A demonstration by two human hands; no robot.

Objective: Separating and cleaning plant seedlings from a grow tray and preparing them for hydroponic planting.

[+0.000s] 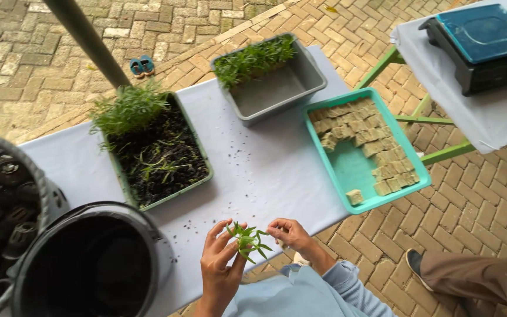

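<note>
Over one white table, left hand pinching one seedling, right hand fingers curled, three trays.

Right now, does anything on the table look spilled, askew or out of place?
Dark soil crumbs lie scattered on the white table cover between the green soil tray and the left hand, which holds a seedling. In the teal tray one cube sits apart from the block. Nothing else stands out.
</note>
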